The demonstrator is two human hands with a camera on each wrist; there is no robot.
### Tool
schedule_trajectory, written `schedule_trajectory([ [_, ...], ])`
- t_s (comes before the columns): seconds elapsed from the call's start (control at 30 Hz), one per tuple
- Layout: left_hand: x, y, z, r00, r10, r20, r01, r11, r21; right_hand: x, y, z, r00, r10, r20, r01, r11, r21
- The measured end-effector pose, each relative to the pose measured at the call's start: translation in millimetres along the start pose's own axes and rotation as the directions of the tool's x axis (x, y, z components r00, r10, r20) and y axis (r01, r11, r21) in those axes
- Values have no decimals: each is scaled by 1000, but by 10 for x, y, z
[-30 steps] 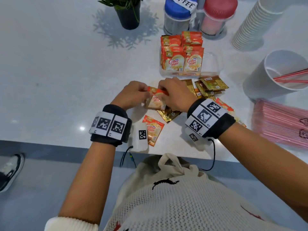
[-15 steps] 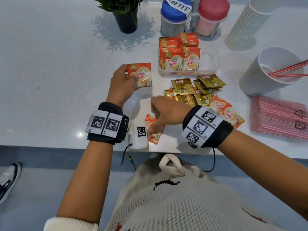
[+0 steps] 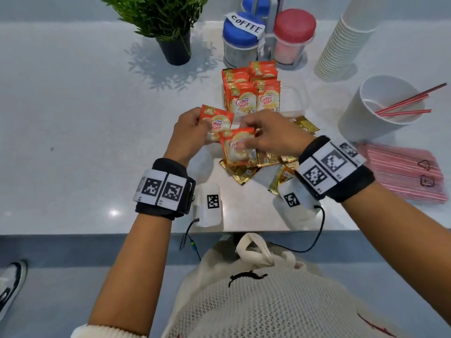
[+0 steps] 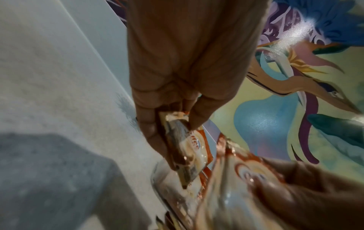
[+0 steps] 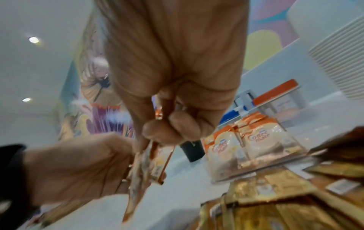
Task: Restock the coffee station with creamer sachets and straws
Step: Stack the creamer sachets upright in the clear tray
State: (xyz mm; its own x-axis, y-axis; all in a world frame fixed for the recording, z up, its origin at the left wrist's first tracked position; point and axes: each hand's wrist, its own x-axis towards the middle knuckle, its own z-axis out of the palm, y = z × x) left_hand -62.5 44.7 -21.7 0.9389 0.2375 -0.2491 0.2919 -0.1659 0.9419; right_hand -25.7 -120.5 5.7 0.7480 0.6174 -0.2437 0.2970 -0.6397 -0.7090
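My left hand (image 3: 195, 129) grips an orange-and-white creamer sachet (image 3: 216, 121) upright above the counter, and the left wrist view shows that sachet (image 4: 185, 149) pinched between thumb and fingers. My right hand (image 3: 266, 135) pinches a second creamer sachet (image 3: 236, 150) and holds it against the first, just in front of it. The right wrist view sees this sachet (image 5: 138, 168) edge-on. Behind both hands a clear tray (image 3: 296, 98) holds several upright creamer sachets (image 3: 252, 100). A white cup (image 3: 361, 118) at the right holds two red straws (image 3: 402, 106).
Gold sachets (image 3: 244, 172) lie scattered under and beside my hands. A pink pack of straws (image 3: 402, 172) lies at the right edge. At the back stand a stack of paper cups (image 3: 341, 45), a blue-lidded coffee jar (image 3: 241, 37), a red-lidded jar (image 3: 292, 32) and a potted plant (image 3: 174, 50).
My right hand took a sachet from the counter's front and lifted it up to the left hand's sachet. The left hand kept its sachet and shifted slightly toward the right.
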Motion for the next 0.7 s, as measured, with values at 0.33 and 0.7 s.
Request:
schedule_trajectory([
  [0.33, -109, 182, 648, 981, 116, 157, -102, 991, -91, -140, 368, -273, 921, 234, -310, -86, 901, 426],
  [0.7, -47, 263, 1307, 964, 129, 231, -115, 991, -75, -771, 946, -573, 866, 441, -234, -435, 897, 78],
])
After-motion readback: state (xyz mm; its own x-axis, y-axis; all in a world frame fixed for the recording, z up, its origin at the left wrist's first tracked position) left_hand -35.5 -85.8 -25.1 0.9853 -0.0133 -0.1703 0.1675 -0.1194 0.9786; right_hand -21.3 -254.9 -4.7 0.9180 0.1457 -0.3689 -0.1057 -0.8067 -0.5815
